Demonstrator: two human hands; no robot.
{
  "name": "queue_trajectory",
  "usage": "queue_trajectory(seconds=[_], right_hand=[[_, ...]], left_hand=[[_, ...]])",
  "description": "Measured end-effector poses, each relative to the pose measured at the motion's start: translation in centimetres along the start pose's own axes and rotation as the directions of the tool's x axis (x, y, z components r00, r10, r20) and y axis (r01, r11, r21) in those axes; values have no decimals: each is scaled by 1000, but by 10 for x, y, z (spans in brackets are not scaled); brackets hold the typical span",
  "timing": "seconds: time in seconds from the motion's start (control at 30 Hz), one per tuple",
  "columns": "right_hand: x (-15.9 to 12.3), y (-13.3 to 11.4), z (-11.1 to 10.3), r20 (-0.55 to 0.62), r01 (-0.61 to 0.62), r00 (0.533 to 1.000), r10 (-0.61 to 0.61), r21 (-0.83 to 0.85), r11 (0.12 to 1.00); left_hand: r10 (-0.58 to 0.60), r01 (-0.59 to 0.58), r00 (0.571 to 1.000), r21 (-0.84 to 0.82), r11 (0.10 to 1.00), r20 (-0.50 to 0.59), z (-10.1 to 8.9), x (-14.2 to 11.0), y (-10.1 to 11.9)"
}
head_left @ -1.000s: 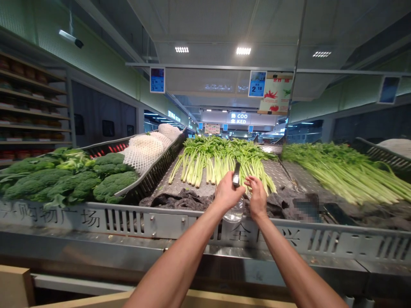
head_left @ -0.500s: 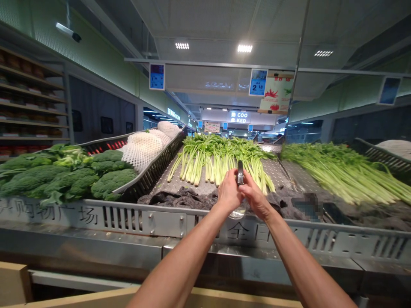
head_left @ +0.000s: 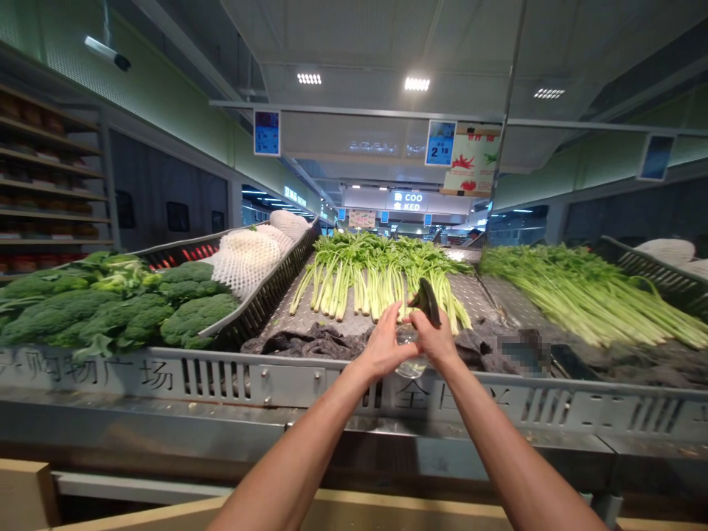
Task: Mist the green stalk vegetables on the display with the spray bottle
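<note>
- Running across the bottom, a pale wooden board (head_left: 354, 512) lies below a metal ledge (head_left: 166, 435).
- Above that stands a grey slotted rail (head_left: 332, 380) marked with Chinese characters.
- The clear spray bottle (head_left: 410, 366) sits between both hands at the rail's inner side, its black spray head (head_left: 427, 301) tilted.
- The right hand (head_left: 436, 341) has its fingers curled round the bottle's neck, just under the spray head.
- The left hand (head_left: 380, 346) cups the bottle's left side, thumb and fingers spread; whether they press on it, I cannot tell.
- Beyond the hands, dark crumpled cloth (head_left: 326, 341) lies along the tray's front.
- Broccoli (head_left: 127, 302) is heaped to the left, with white foam-netted produce (head_left: 248, 258) behind it.
- Celery (head_left: 376, 287) lies spread past the cloth, stalk ends forward.
- Farther back hang blue price signs (head_left: 441, 143) and a lit "COOKED" sign (head_left: 408, 201).
</note>
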State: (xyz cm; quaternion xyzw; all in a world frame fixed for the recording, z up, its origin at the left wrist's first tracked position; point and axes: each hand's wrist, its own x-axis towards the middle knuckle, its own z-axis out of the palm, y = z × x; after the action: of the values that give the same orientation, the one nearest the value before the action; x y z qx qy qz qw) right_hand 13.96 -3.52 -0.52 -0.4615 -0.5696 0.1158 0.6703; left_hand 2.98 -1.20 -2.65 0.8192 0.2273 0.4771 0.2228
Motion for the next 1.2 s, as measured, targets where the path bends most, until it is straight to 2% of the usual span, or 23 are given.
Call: queue_trajectory(seconds=[0.1,0.2,0.27,0.47,0.63,1.0,1.2], right_hand=[[1,3,-13,-79,2,997,-7,-64,998],[3,7,-30,-103,32,993,-53,-203,979],[4,7,-39,-117,29,991,-60,-248,968],[2,6,-42,-97,28,994,-56,-267,963],[3,9,-40,-170,-26,985,-20,-268,963],[5,9,-38,-191,6,980,-64,-293,956],[7,13,-41,-207,-42,978,-14,-262,964]], left_hand=[[-127,122,988,-55,991,-87,-5,-3,-12],[-258,254,945,-45,966,-202,-5,0,-25],[-295,294,925,-40,955,-239,-2,3,-32],[-299,300,914,-39,953,-273,7,7,-38],[-271,280,932,3,960,-240,4,1,-35],[-238,252,947,38,967,-216,3,0,-31],[-230,248,947,57,967,-223,3,0,-32]])
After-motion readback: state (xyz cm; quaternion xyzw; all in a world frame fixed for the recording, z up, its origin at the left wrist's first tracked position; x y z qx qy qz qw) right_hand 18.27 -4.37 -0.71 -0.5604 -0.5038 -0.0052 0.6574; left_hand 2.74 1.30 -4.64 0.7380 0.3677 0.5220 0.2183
